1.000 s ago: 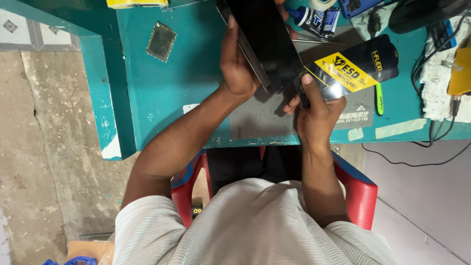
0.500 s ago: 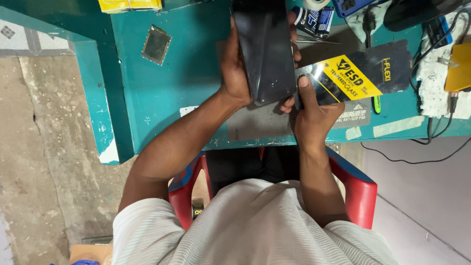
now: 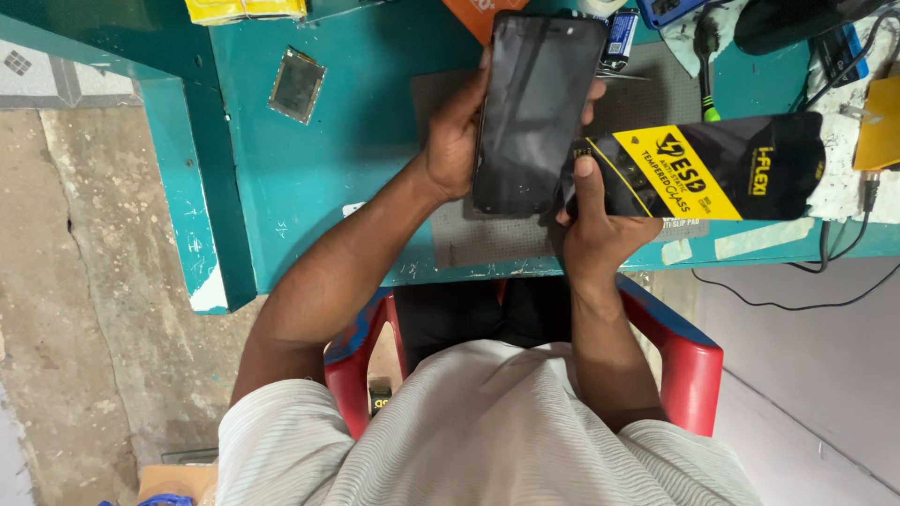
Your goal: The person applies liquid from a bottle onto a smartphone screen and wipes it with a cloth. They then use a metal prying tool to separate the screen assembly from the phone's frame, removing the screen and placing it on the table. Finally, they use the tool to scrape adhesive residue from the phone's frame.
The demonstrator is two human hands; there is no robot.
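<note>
The person sits on a red plastic chair (image 3: pixel 689 361) at a teal counter (image 3: pixel 375 150) and holds a black phone (image 3: pixel 534 108) up over it with both hands. The phone is turned with its dark glass face toward the camera and stands nearly upright in the view, a little tilted, above the near edge of the counter.

The left hand (image 3: pixel 452 141) is closed on the left long edge of the phone, with the fingers going behind it; some fingertips show at the right edge. The right hand (image 3: pixel 595 230) grips the lower right corner of the phone, and its thumb lies along the right edge near the bottom.

Under the phone, on the counter, there is a grey mat (image 3: pixel 487 239) that reaches almost to the near edge. Just to the right of the right hand lies a flat black and yellow package (image 3: pixel 722 169), long and narrow, with one end close to the thumb. I cannot tell if the hand touches it.

Toward the left part of the counter, well apart from the hands, lies a small dark rectangular plate (image 3: pixel 297 85). At the far edge there is a yellow packet (image 3: pixel 244 9). A green-handled tool (image 3: pixel 708 61) lies near the far right, and black cables (image 3: pixel 825 253) hang over the right near edge.
</note>
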